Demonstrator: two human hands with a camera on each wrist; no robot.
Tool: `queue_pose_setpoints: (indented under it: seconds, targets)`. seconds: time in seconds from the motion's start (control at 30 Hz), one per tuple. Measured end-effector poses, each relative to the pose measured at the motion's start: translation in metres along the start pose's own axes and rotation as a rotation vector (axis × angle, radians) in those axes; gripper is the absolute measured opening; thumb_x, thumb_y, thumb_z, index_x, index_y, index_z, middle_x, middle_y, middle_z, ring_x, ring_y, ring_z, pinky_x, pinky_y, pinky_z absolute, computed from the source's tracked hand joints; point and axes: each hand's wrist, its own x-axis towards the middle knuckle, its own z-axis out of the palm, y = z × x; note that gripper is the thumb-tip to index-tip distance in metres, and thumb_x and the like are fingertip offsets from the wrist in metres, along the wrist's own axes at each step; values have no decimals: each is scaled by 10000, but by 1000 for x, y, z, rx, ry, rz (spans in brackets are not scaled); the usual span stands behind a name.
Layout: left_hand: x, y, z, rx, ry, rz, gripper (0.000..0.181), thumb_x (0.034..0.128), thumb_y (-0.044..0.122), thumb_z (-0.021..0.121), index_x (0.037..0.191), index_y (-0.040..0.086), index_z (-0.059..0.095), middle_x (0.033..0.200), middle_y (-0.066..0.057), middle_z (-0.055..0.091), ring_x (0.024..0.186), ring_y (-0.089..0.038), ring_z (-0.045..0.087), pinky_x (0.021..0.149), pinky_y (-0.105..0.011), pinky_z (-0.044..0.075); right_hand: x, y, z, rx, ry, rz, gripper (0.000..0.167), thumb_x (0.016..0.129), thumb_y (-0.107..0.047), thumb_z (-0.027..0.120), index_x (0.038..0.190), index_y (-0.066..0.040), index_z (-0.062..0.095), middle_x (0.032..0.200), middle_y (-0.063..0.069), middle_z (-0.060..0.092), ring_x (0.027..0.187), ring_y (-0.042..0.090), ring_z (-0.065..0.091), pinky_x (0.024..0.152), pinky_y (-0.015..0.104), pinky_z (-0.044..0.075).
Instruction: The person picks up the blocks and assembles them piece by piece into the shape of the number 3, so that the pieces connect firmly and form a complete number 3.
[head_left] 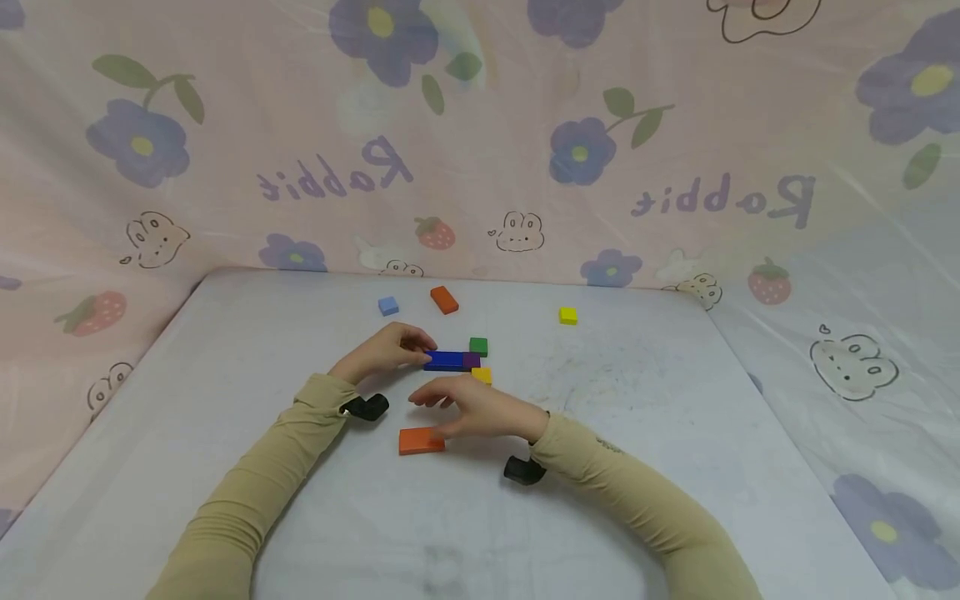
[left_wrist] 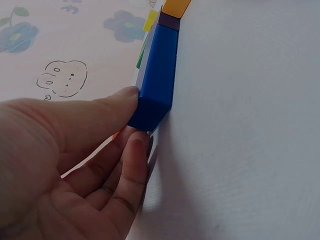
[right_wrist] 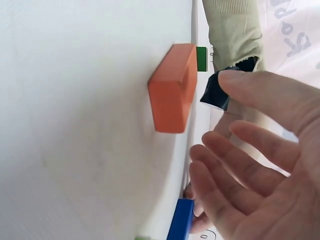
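My left hand (head_left: 386, 354) pinches the left end of a long blue block (head_left: 444, 361) between thumb and fingers; the left wrist view shows the thumb on the blue block's (left_wrist: 159, 75) edge. A purple block (head_left: 471, 360) adjoins its right end. By the purple one are a green block (head_left: 478, 346) behind and a yellow block (head_left: 482, 376) in front. My right hand (head_left: 480, 408) is over the right end of an orange block (head_left: 420, 441). In the right wrist view, its spread fingers (right_wrist: 240, 175) are beside the orange block (right_wrist: 169, 95), holding nothing.
Farther back on the white table (head_left: 600, 517) lie a light blue block (head_left: 388, 306), a red-orange block (head_left: 444, 300) and, to the right, another yellow block (head_left: 568, 316). A patterned cloth (head_left: 480, 192) rises behind the table.
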Motion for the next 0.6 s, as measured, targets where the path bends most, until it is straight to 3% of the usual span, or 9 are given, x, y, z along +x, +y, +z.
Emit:
queue_pose_setpoints:
  seconds: [0.6]
  targets:
    - [1, 0, 0, 12, 5, -11, 209, 883, 59, 676, 1091, 40, 685, 987, -48, 669, 879, -190, 577, 843, -340, 455, 2, 3, 12, 11, -49, 64, 490, 790, -105, 791, 1226, -6, 592, 1082, 99, 638, 953, 195, 601, 813, 243, 492]
